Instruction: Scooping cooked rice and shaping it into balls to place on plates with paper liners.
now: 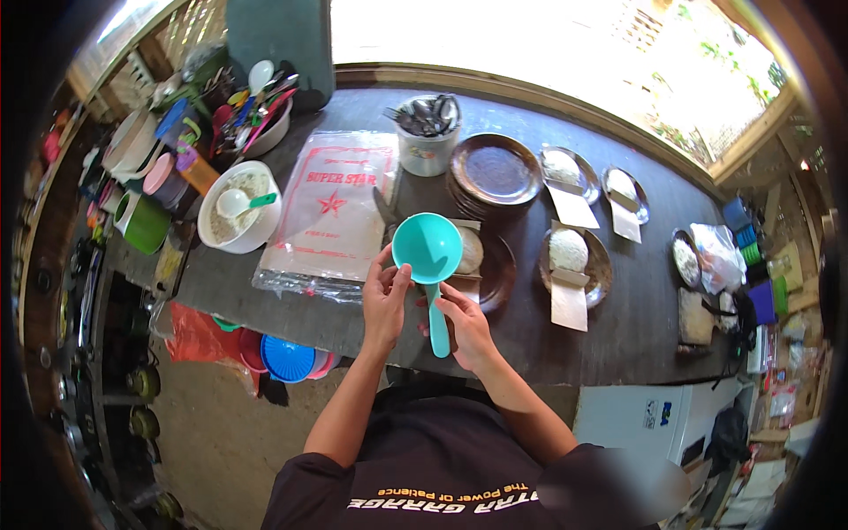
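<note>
A teal plastic ladle point(428, 249) with an empty round bowl is held above the dark counter point(636, 327). My right hand point(465, 325) grips its handle, and my left hand point(386, 296) touches the rim of its bowl with thumb and fingers. Just behind the ladle lies a brown plate point(496, 269) with a white rice mound partly hidden by the bowl. To the left sits a white bowl of rice point(239, 207) with a white scoop in it.
A clear bag of printed wrappers point(331, 208) lies left of the ladle. Stacked brown plates point(495, 170), a cup of spoons point(427, 132), and several plates with rice mounds and paper sheets point(574, 265) stand to the right. Utensils and cups crowd the far left.
</note>
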Demonstrator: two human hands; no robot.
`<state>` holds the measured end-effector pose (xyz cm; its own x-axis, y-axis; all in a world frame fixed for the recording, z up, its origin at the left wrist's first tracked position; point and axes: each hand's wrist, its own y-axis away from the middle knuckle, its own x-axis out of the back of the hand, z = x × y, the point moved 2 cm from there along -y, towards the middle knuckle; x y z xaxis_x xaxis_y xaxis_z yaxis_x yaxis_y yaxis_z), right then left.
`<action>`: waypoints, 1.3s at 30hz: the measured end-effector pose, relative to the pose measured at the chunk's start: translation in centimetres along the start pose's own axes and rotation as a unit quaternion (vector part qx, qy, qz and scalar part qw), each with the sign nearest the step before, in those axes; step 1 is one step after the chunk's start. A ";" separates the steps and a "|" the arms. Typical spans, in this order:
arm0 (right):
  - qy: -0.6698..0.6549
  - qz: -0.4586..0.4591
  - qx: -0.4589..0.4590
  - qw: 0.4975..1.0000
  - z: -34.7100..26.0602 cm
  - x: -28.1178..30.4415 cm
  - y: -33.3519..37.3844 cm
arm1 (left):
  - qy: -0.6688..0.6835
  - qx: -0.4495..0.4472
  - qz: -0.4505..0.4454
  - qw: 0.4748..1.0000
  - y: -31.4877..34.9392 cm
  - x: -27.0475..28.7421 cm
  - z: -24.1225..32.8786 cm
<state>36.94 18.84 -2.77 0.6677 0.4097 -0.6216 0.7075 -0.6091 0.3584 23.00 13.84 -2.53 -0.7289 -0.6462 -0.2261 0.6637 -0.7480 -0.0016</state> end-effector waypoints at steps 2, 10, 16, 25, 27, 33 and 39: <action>0.058 -0.037 -0.005 0.998 -0.1 -1.9 -0.1 | 0.033 -0.014 0.043 0.998 -0.1 1.6 1.0; 0.353 -0.150 -0.061 0.921 0.9 -10.5 -4.0 | -0.050 -0.040 0.196 0.978 -0.8 10.8 4.7; 0.333 -0.226 -0.095 0.910 3.0 -18.1 -9.8 | -0.014 -0.074 0.184 0.980 -2.6 16.8 8.0; 0.321 -0.244 0.030 0.914 7.1 -25.3 -16.8 | -0.041 -0.076 0.213 0.973 -6.0 22.4 8.5; 0.287 -0.221 0.009 0.932 7.4 -25.5 -17.1 | 0.000 -0.028 0.178 0.984 -6.2 22.5 9.0; 0.248 -0.238 0.005 0.939 7.2 -24.4 -15.6 | -0.089 -0.074 0.161 0.980 -6.5 23.3 7.8; 0.324 -0.153 0.094 0.929 4.5 -16.6 -12.9 | -0.307 -0.288 0.264 0.868 -4.3 17.6 8.2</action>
<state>15.71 16.87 -0.19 0.4850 0.8684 -0.1033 0.8745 -0.4803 0.0677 5.99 4.44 1.50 -0.1316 -0.9672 0.2173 0.7772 -0.2368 -0.5831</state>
